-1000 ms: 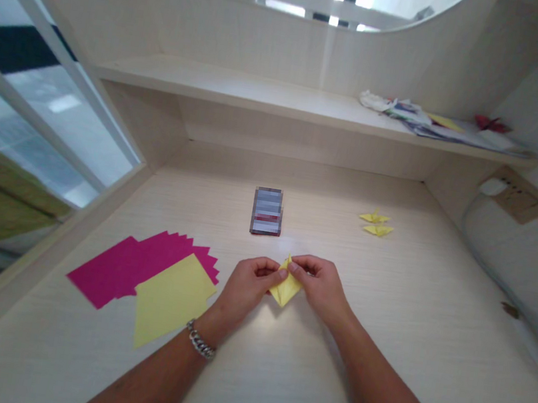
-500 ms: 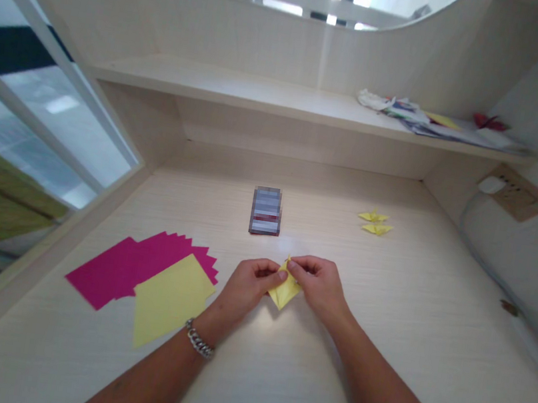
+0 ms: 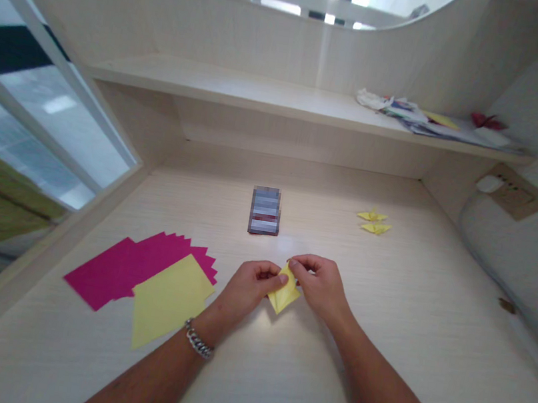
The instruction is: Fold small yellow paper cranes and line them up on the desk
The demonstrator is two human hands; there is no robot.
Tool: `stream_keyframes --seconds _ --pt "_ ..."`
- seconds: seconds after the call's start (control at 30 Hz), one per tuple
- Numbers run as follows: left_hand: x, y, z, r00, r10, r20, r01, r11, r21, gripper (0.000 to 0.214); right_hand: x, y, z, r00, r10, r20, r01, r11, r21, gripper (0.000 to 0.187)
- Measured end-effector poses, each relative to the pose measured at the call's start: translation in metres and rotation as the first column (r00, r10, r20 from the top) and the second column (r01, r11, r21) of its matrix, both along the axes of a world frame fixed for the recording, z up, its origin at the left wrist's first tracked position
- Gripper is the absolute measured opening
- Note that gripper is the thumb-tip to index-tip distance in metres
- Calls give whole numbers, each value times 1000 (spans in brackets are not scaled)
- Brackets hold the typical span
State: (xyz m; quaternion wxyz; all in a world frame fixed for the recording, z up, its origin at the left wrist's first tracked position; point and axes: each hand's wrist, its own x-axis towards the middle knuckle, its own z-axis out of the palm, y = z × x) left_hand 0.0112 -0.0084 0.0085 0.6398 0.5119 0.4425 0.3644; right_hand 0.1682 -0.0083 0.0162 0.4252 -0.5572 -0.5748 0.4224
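A small piece of folded yellow paper [image 3: 283,298], with crease lines and a pointed lower end, is held just above the desk. My left hand [image 3: 254,288] grips its left side, thumb on the front face. At the top tip, my right hand [image 3: 321,283] pinches the paper between thumb and fingers. Two small folded yellow paper cranes [image 3: 375,223] lie farther back on the right. Sheets of magenta paper [image 3: 142,267] are fanned out to the left, with yellow sheets [image 3: 167,304] overlapping them near my left forearm.
A phone [image 3: 265,211] lies beyond my hands. Papers and a crumpled bag [image 3: 413,115] rest on the shelf [image 3: 226,84]. On the right wall, a plug and cable sit in a socket plate [image 3: 523,194]. A dark object shows at the desk's front edge.
The folded yellow paper has tilted slightly, its lower point shifting a little down and left. Both hands keep their grip in nearly the same place.
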Motion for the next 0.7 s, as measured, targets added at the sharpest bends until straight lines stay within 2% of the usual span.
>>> stream_keyframes --seconds 0.13,0.37,0.57,0.7 --pt "0 0 0 1000 -10 -1 10 1000 -3 25 0 0 0 1000 5 25 -5 1000 5 21" --pt "-1 0 1 1000 9 -23 -9 1000 10 24 3 4 -4 979 74 -188 -95 990 -105 31" --pt "-1 0 -2 998 20 -56 -18 999 40 21 6 3 0 987 157 -44 -159 985 -63 20" --pt "0 -1 -2 996 -11 -94 19 996 85 20 7 3 0 984 138 -109 -152 980 -130 21"
